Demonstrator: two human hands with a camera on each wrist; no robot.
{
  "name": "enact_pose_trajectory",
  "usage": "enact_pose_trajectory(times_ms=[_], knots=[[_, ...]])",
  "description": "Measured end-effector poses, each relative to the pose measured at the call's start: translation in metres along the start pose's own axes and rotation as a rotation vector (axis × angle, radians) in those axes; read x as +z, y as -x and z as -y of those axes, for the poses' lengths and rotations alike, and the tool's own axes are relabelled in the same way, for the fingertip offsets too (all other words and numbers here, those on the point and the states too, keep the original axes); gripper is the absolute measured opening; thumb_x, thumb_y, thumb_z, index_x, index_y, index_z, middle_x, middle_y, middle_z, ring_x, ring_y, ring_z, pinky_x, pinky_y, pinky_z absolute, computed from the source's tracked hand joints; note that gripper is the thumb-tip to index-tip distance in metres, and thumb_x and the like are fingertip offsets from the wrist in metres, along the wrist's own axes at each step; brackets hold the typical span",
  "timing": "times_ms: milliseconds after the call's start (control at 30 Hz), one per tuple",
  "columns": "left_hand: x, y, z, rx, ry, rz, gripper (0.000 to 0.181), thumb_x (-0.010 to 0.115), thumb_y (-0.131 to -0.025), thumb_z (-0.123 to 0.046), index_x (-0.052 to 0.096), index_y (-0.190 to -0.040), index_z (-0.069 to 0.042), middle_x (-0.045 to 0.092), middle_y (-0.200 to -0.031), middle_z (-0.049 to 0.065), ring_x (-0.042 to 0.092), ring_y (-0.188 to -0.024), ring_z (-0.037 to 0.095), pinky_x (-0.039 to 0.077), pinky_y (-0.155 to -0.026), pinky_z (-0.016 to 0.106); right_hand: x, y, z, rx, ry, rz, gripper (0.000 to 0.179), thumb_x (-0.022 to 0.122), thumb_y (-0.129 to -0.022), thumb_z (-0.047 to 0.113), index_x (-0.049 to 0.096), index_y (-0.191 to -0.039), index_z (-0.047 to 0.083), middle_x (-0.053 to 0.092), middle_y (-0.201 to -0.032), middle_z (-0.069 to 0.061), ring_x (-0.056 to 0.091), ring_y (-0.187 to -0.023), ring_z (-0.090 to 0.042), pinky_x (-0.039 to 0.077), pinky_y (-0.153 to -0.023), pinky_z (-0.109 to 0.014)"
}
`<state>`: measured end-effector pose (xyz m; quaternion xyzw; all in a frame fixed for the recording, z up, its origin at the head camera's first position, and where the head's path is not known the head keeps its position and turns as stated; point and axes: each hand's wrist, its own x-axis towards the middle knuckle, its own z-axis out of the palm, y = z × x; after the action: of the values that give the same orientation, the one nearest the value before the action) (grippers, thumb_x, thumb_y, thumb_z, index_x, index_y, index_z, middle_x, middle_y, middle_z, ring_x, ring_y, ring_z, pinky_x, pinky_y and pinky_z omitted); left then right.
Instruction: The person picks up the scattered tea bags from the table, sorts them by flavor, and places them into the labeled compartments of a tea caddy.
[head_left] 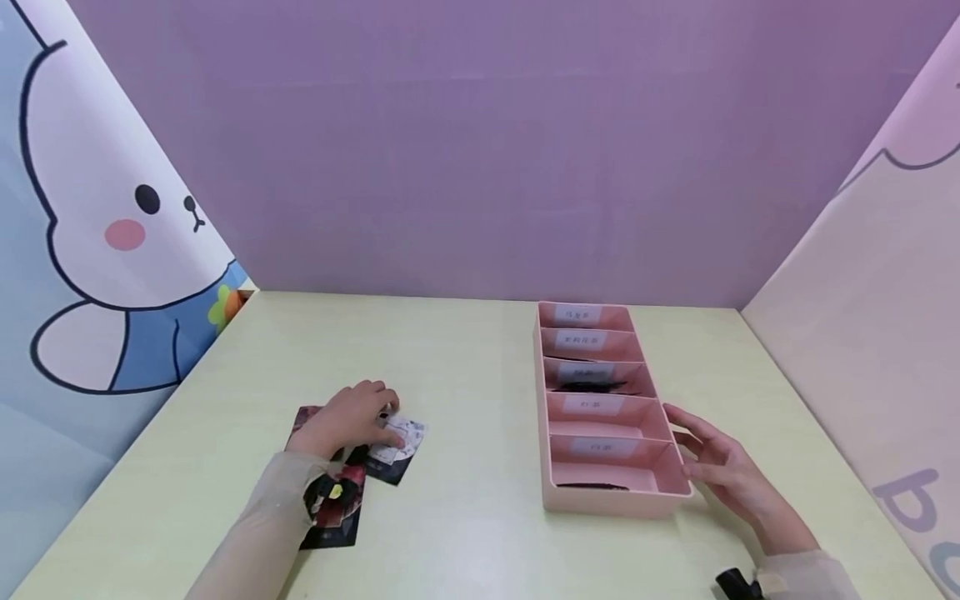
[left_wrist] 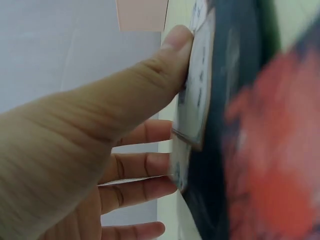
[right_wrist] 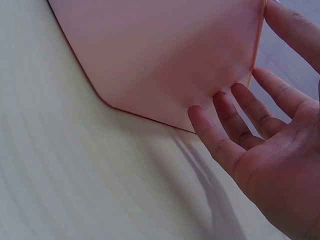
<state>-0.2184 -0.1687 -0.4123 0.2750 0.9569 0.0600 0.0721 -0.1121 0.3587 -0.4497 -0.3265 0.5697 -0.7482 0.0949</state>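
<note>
My left hand [head_left: 351, 418] is over a small flat tea packet [head_left: 403, 442], white-printed with a black lower end. The thumb lies on its white face and the fingertips reach its far edge in the left wrist view. Beneath the wrist, red-and-black packets [head_left: 333, 533] lie partly hidden by hand and sleeve. Over on the right stands a pink divided box [head_left: 545, 417], its several compartments labelled. With spread fingers, my right hand [head_left: 723, 471] touches the box's right side near the front corner; its fingertips meet the pink wall [right_wrist: 165, 60] in the right wrist view.
Dark packets [head_left: 588, 387] lie in the box's middle compartment, and a thin dark edge [head_left: 592, 486] shows in the front one. A purple panel [head_left: 480, 167] rises behind the pale table [head_left: 465, 533]. Printed cloths flank both sides.
</note>
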Motion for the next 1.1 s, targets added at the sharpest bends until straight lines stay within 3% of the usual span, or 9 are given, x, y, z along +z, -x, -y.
enact_pose_trajectory(times_ms=[200, 367, 667, 900, 1100], knots=[[0.002, 0.000, 0.000, -0.023, 0.062, 0.001, 0.044, 0.085, -0.075, -0.048, 0.065, -0.096, -0.014, 0.053, -0.094, -0.001, 0.048, -0.078, 0.017, 0.046, -0.074, 0.039, -0.001, 0.001, -0.003, -0.017, -0.017, 0.021, 0.072, 0.040, -0.089, -0.026, 0.027, -0.155, -0.001, 0.039, -0.155, -0.004, 0.049, -0.131, -0.018, 0.047, -0.100, -0.030], [0.002, -0.002, 0.000, 0.008, 0.173, -0.005, 0.039, 0.086, -0.077, -0.038, 0.060, -0.092, -0.014, 0.047, -0.095, -0.001, 0.046, -0.076, 0.015, 0.044, -0.071, 0.032, -0.002, 0.002, -0.003, -0.028, -0.019, 0.020, 0.072, 0.040, -0.089, -0.026, 0.027, -0.155, 0.000, 0.039, -0.155, -0.005, 0.049, -0.131, -0.018, 0.047, -0.100, -0.030], [-0.002, -0.003, 0.003, 0.027, 0.208, -0.032, 0.028, 0.081, -0.085, -0.018, 0.066, -0.107, -0.009, 0.058, -0.095, 0.000, 0.053, -0.080, 0.015, 0.050, -0.075, 0.033, -0.001, -0.001, -0.002, -0.015, -0.019, 0.015, 0.072, 0.042, -0.089, -0.026, 0.029, -0.155, 0.000, 0.040, -0.155, -0.003, 0.048, -0.132, -0.018, 0.046, -0.101, -0.030], [-0.002, -0.006, 0.010, 0.048, 0.269, -0.049, 0.019, 0.073, -0.087, 0.001, 0.070, -0.105, -0.006, 0.067, -0.093, 0.002, 0.061, -0.083, 0.016, 0.053, -0.077, 0.038, 0.001, -0.001, 0.000, -0.008, -0.014, 0.005, 0.071, 0.043, -0.090, -0.025, 0.029, -0.155, 0.000, 0.042, -0.154, -0.003, 0.050, -0.130, -0.016, 0.047, -0.100, -0.029], [-0.004, -0.004, 0.013, -0.010, 0.375, -0.130, 0.013, 0.071, -0.090, -0.001, 0.075, -0.101, -0.006, 0.070, -0.094, 0.002, 0.061, -0.083, 0.016, 0.054, -0.078, 0.038, 0.001, -0.001, 0.000, -0.018, -0.017, 0.012, 0.071, 0.043, -0.090, -0.025, 0.029, -0.155, -0.001, 0.041, -0.154, -0.004, 0.050, -0.130, -0.017, 0.046, -0.100, -0.029]])
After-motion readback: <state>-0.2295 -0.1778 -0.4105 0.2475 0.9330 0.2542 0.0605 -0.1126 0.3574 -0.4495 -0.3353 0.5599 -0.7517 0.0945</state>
